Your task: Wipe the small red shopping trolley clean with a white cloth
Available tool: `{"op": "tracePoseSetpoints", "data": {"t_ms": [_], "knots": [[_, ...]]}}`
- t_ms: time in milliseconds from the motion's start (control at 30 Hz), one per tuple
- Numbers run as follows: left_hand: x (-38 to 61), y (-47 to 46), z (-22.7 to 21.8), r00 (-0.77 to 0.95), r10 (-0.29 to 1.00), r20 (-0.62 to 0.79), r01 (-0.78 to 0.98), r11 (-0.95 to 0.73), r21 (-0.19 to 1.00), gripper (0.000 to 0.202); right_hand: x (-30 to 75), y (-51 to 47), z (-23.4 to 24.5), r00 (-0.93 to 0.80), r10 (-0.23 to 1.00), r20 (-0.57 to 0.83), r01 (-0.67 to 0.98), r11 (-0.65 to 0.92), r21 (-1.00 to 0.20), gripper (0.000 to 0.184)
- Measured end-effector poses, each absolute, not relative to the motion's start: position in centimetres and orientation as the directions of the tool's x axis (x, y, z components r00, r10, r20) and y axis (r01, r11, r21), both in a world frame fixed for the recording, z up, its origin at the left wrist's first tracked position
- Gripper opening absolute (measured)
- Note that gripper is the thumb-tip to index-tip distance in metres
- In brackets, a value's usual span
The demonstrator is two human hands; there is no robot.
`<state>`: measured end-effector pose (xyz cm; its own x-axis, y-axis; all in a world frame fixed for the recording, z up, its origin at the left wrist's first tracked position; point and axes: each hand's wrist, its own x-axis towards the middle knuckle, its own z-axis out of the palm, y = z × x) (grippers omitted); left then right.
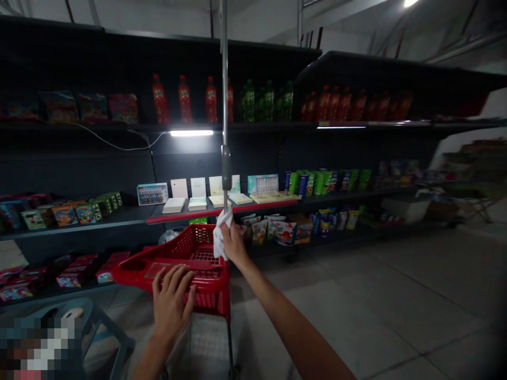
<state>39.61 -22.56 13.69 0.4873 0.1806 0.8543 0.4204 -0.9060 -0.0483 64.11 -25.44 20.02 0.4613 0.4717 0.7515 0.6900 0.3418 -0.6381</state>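
Observation:
A red shopping cart stands in front of me. My left hand is at its near edge, fingers stretched out and seeming to rest on the handle area. My right hand is closed on a white cloth, which is bunched against a thin upright metal pole. The pole rises past the top of the view, and a thicker grey sleeve sits on it above the cloth. The cloth partly covers the cart's right side, and the pole's lower part is hidden.
Dark shelves behind the cart carry red bottles, green bottles, booklets, canisters and snack bags. A blue-grey stool stands at lower left. Grey tiled floor stretches to the right.

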Motion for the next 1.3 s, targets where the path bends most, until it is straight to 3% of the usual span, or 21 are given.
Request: {"op": "tracePoseSetpoints", "data": {"t_ms": [233, 400, 667, 800, 1000, 1100, 1300], "knots": [[37.4, -21.0, 13.4, 0.345, 0.197, 0.918, 0.472, -0.882, 0.011, 0.027, 59.5, -25.9, 15.5, 0.364, 0.599, 0.713, 0.602, 0.432, -0.671, 0.040], [38.0, -23.9, 15.0, 0.377, 0.176, 0.909, 0.411, -0.912, 0.006, 0.034, 56.9, -25.3, 14.3, 0.323, 0.639, 0.698, 0.543, 0.479, -0.690, 0.036], [39.2, -25.4, 16.0, 0.458, 0.372, 0.808, 0.655, -0.755, -0.024, 0.037, 54.5, -24.9, 13.4, 0.088, 0.713, 0.696, 0.431, 0.602, -0.672, 0.031], [38.3, -24.4, 16.3, 0.480, 0.458, 0.748, 0.727, -0.685, -0.048, 0.034, 54.7, -24.5, 12.8, -0.005, 0.748, 0.664, 0.596, 0.535, -0.599, 0.016], [37.0, -22.2, 15.9, 0.455, 0.526, 0.719, 0.776, -0.630, -0.030, 0.029, 55.5, -22.5, 11.5, -0.119, 0.704, 0.700, 0.789, 0.495, -0.364, 0.034], [36.5, -21.0, 15.9, 0.418, 0.545, 0.727, 0.795, -0.606, -0.003, 0.034, 57.2, -21.8, 9.7, -0.107, 0.729, 0.677, 0.826, 0.444, -0.348, 0.033], [34.7, -19.1, 16.4, 0.510, 0.462, 0.726, 0.747, -0.656, -0.107, 0.027, 64.3, -22.1, 6.0, 0.026, 0.799, 0.600, 0.918, 0.218, -0.331, 0.037]]}}
